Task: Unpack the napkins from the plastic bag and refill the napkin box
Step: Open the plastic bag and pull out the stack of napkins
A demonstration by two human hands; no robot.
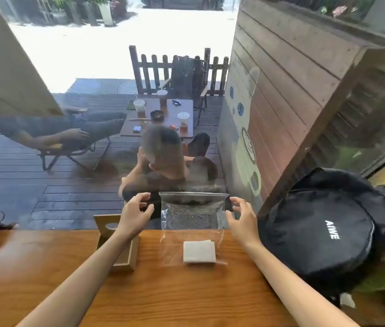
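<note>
Plastic bag [192,223] stood upright on table [45,267], napkins [199,251] inside; left hand [137,214] and right hand [242,219] flanking bag top, grip apart, nothing clamped; napkin box [125,253] beside.

Upright clear bag [192,223]; napkins [199,251] inside; wooden box [125,257] beside

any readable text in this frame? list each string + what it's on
"AIWE": white letters on the black round bag, right end of the wooden counter, running sideways.
Round emblem on the cat picture on the plank wall outside: too blurred to read.
Plastic bag, napkins, napkin box: no text visible.
</note>
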